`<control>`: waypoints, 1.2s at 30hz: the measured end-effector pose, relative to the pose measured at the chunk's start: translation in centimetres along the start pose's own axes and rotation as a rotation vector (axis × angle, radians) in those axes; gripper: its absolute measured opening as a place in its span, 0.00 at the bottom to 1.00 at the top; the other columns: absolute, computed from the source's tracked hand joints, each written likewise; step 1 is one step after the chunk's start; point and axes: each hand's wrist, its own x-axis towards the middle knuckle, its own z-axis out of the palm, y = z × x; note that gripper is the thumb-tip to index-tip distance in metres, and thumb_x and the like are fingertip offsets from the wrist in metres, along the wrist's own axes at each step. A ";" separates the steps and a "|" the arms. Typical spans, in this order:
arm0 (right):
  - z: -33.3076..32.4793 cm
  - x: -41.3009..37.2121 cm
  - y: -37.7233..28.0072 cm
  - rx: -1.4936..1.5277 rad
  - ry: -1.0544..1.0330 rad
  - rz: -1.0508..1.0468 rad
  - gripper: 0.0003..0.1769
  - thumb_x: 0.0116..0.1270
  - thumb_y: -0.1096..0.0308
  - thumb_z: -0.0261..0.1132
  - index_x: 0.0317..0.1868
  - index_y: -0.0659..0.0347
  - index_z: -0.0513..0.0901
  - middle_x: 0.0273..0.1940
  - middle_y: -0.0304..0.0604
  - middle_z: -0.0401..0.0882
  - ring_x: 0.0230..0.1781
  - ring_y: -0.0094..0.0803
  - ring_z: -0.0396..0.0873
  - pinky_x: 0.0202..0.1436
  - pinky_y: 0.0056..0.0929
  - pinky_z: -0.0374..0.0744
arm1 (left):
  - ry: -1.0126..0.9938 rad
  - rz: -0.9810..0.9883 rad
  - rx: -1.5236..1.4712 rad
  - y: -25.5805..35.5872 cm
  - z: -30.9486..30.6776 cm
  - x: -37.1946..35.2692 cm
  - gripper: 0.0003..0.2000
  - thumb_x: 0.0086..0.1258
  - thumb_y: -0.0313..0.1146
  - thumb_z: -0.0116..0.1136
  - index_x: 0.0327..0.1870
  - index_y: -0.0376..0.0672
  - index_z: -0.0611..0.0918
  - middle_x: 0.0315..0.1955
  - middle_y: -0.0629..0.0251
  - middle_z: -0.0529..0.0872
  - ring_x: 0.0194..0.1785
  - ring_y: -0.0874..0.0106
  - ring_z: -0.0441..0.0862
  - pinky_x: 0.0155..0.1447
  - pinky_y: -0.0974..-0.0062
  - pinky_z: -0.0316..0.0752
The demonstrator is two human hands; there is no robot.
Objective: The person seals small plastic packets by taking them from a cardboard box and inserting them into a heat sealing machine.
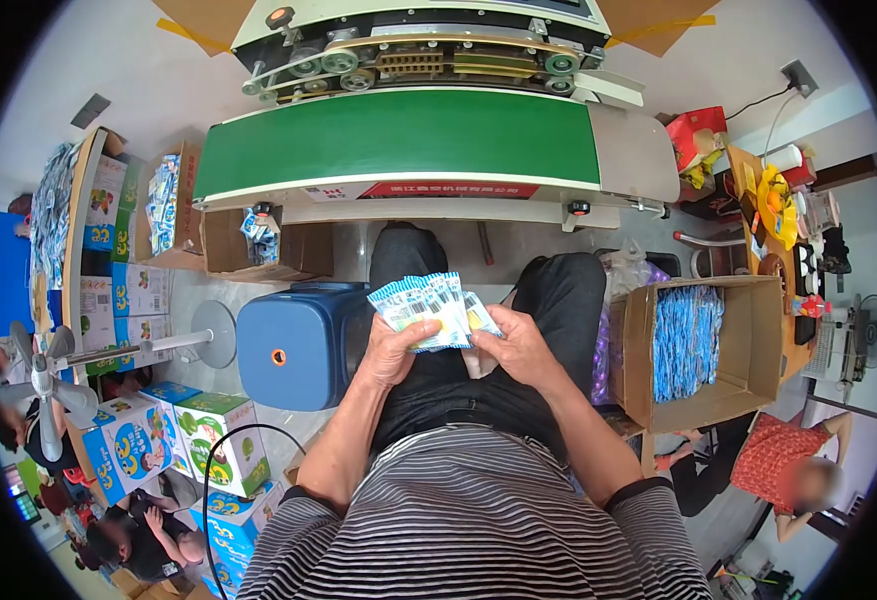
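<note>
Several small blue-and-white packets (pixel 420 312) are fanned out above my lap. My left hand (pixel 394 348) grips the fan from its lower left side, with the thumb across the front. On the right, my right hand (pixel 514 345) pinches a packet (pixel 478 318) at the right end of the fan. The two groups of packets touch or overlap. What lies behind the packets, including most of the fingers, is hidden.
Ahead is a green conveyor belt (pixel 398 145) below a sealing machine (pixel 438 60). A blue bin (pixel 293 350) stands left, and an open carton (pixel 748 345) of packets right. Printed boxes (pixel 223 440) and a fan (pixel 56 385) are farther left. A person in red (pixel 778 460) is at lower right.
</note>
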 end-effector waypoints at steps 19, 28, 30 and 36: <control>-2.0 0.6 -1.7 0.265 0.155 -0.205 0.16 0.78 0.73 0.63 0.62 0.68 0.81 0.55 0.45 0.87 0.53 0.31 0.86 0.57 0.35 0.88 | -0.009 0.064 -0.140 1.9 1.9 2.1 0.26 0.65 0.23 0.72 0.65 0.37 0.80 0.55 0.60 0.89 0.58 0.67 0.88 0.66 0.65 0.82; -7.6 2.8 -7.0 0.259 0.388 -0.282 0.19 0.78 0.72 0.63 0.66 0.68 0.77 0.56 0.47 0.86 0.51 0.32 0.87 0.51 0.33 0.90 | 0.042 0.055 -0.124 2.2 2.9 3.1 0.27 0.64 0.22 0.73 0.65 0.38 0.79 0.55 0.60 0.89 0.57 0.66 0.88 0.63 0.65 0.84; -9.3 3.6 -9.2 0.266 0.436 -0.315 0.19 0.79 0.71 0.63 0.66 0.68 0.77 0.56 0.47 0.86 0.51 0.32 0.87 0.50 0.32 0.90 | 0.030 0.055 -0.123 2.2 2.9 3.5 0.27 0.63 0.22 0.73 0.65 0.38 0.80 0.54 0.60 0.89 0.57 0.66 0.88 0.62 0.65 0.84; -16.1 8.4 -14.3 0.280 0.618 -0.283 0.19 0.81 0.64 0.61 0.64 0.69 0.78 0.54 0.47 0.87 0.48 0.32 0.88 0.46 0.31 0.91 | 0.016 0.018 -0.041 2.5 3.4 4.2 0.27 0.61 0.20 0.75 0.63 0.38 0.81 0.53 0.59 0.89 0.56 0.66 0.89 0.61 0.65 0.85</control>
